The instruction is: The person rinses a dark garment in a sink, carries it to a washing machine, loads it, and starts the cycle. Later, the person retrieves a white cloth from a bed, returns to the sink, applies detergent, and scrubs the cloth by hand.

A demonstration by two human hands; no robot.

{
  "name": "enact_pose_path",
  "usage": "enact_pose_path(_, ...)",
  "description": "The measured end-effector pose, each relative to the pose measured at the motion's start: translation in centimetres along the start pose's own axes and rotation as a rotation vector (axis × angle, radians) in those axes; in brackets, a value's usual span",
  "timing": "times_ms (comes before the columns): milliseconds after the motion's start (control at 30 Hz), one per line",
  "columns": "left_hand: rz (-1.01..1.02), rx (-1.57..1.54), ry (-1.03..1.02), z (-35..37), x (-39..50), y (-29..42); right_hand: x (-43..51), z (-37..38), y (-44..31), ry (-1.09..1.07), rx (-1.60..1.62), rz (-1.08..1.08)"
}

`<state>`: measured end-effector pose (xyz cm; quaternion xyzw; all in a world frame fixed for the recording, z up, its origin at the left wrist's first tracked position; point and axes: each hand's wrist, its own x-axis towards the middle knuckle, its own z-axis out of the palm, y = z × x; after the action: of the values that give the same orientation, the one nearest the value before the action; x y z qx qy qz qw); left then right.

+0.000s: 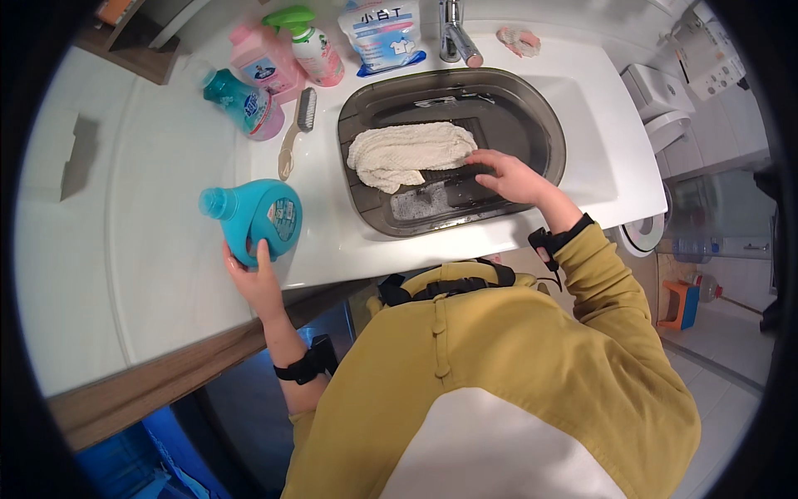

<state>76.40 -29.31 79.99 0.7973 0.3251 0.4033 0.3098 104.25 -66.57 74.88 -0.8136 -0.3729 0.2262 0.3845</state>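
Observation:
A teal plastic detergent bottle (280, 218) with a capped neck leans left at the washbasin's left edge. My left hand (257, 274) grips it by the handle, the thumb over the near side. In a dark translucent plastic washbasin (548, 146) lies a folded cream towel (411, 150) on a ridged washboard section. My right hand (514, 178) reaches over the basin with its fingers apart. Its fingertips are at the towel's right end, and whether they touch it I cannot tell. Some suds (421, 201) show below the towel on the basin floor.
A wooden-handled scrub brush (296, 134) lies left of the basin. Behind it stand a teal-and-purple bottle (246, 106), a pink bottle (265, 62), a green-topped spray bottle (315, 50) and a detergent bag (383, 37). The faucet (458, 37) overhangs the back rim. A crumpled cloth (519, 41) lies behind.

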Motion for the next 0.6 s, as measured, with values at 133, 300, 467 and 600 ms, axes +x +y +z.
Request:
enact_pose_path(133,-0.291,-0.362,-0.098,0.7,1.6,-1.0,-2.3,0.3,-0.5,-0.03,-0.054,0.082)
enact_pose_path(300,0.03,-0.126,-0.3,0.7,4.1,3.8,-3.1,-0.9,-4.0,0.003,0.048,0.107)
enact_pose_path(467,0.309,-0.074,-0.557,2.4,5.7,10.4,0.3,-2.4,-12.3,0.19,0.222,-0.061)
enact_pose_path(600,0.453,-0.001,-0.76,4.6,4.9,13.3,2.8,-1.4,-17.0,0.26,-0.038,-0.181)
